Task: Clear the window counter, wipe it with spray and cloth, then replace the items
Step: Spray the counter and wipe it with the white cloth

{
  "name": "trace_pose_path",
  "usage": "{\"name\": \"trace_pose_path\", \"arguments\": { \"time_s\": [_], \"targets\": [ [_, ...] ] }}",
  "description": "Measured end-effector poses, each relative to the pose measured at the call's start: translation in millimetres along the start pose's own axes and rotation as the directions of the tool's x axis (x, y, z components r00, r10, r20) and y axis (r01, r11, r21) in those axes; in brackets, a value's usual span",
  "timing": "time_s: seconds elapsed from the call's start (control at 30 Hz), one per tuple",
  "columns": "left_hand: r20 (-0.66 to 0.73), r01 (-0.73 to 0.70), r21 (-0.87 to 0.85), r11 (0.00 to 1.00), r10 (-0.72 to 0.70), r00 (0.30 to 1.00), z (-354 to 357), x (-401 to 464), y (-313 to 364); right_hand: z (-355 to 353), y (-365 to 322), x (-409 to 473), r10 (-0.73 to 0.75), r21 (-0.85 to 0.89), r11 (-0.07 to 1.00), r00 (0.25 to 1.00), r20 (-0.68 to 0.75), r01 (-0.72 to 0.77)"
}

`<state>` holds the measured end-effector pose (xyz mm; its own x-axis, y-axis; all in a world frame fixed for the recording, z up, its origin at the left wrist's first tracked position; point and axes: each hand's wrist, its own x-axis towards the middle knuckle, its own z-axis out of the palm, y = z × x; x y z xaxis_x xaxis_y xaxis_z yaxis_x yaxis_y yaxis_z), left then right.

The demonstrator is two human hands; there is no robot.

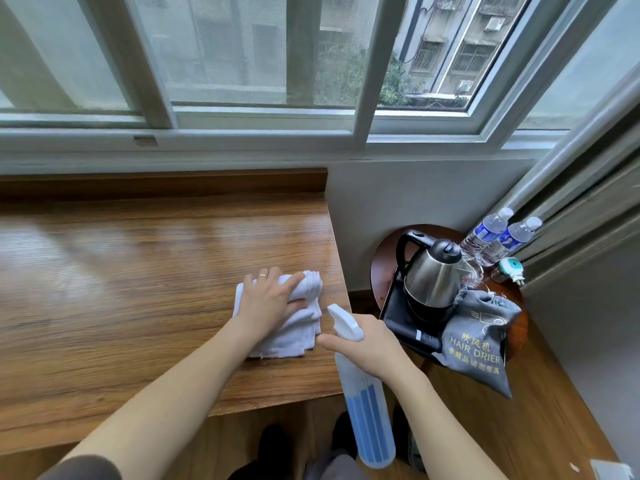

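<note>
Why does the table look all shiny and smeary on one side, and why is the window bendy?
Head view: daylight from the window glares off the wooden counter; its left edge is motion-blurred; the wide-angle lens bows the window frame; the cloth and spray bottle stay sharp.

Bare forearms; ring (263,275) on left hand (268,301) finger; dark sleeve (83,469) at left upper arm; grey trousers (332,467).

The brown wooden tabletop (138,271) is cut off at the frame's left edge; the folded white cloth (294,334) is partly hidden under the left hand (270,303).
</note>
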<state>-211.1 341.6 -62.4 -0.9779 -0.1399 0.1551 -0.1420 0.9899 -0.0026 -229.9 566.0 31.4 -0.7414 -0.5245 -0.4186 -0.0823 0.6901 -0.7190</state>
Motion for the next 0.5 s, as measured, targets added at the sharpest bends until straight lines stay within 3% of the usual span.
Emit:
{"name": "trace_pose_path", "arguments": {
  "time_s": [0.27, 0.4, 0.5],
  "targets": [
    [0.238, 0.061, 0.020, 0.998, -0.064, 0.969, -20, 39, 5, 6, 3, -8, 0.002, -0.027, 1.000, 0.999, -0.041, -0.004],
    [0.196, 0.021, 0.030, 0.999, -0.027, 0.980, -18, 17, 14, 8, 0, -12, 0.007, -0.009, 1.000, 0.998, -0.061, -0.007],
    [0.088, -0.045, -0.003, 0.999, 0.045, 0.995, -15, -11, 17, 8, -1, -15, 0.005, -0.014, 1.000, 0.998, -0.069, -0.006]
  ]
}}
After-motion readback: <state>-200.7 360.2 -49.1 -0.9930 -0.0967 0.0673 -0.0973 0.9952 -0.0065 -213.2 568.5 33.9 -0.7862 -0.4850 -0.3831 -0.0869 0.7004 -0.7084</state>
